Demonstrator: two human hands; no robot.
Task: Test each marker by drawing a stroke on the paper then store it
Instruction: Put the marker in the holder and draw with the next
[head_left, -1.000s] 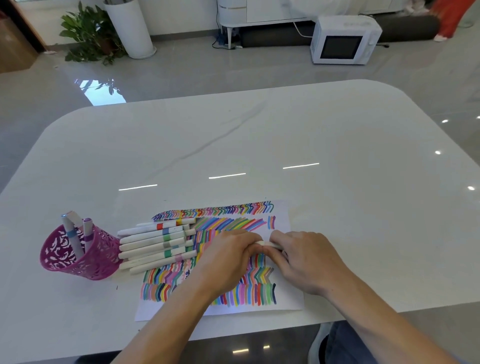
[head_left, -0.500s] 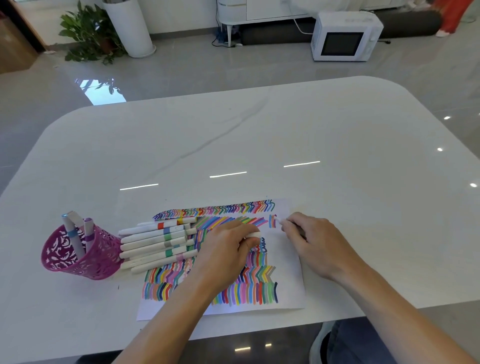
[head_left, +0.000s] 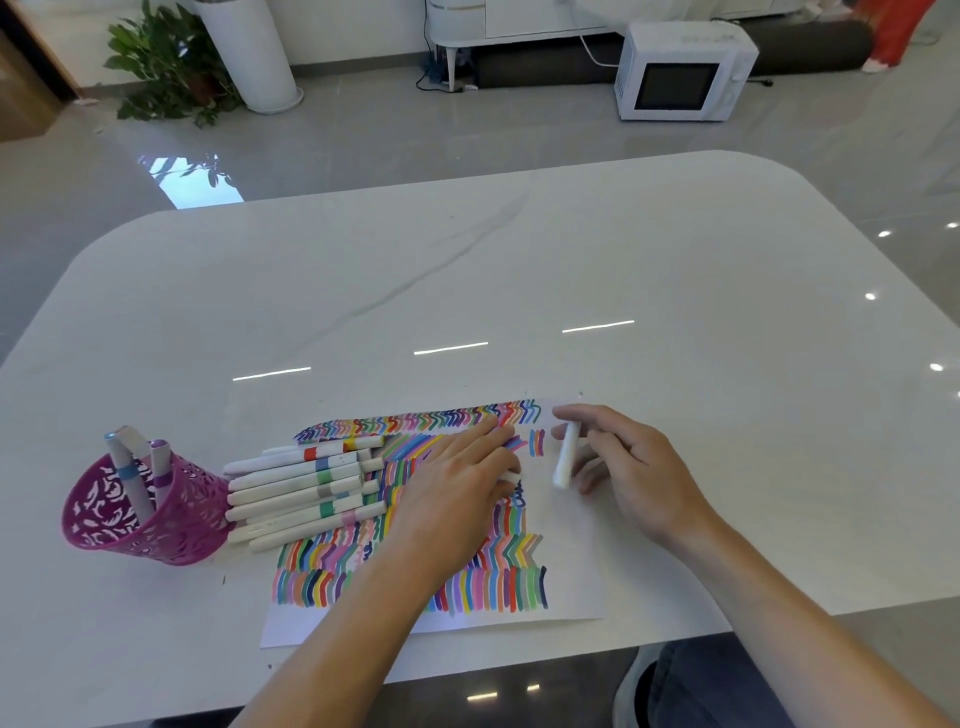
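Slim white marker (head_left: 565, 457) pinched by right hand (head_left: 636, 467), cap (head_left: 510, 477) in left hand (head_left: 457, 493)

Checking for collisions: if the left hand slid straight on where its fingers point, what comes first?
Nothing standing, it seems: the left hand, pinching a cap, points far-right across the striped paper to bare table. The right hand and its marker look just right of that line.

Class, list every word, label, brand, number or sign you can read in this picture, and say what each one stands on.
Nothing here can be read for certain.
White microwave oven on the floor: faint grey marking on its top, too blurred to read.
White markers with coloured bands, lying in a row: no legible print.
White paper sheet: coloured strokes only, no words.
Pink perforated cup: pattern only.
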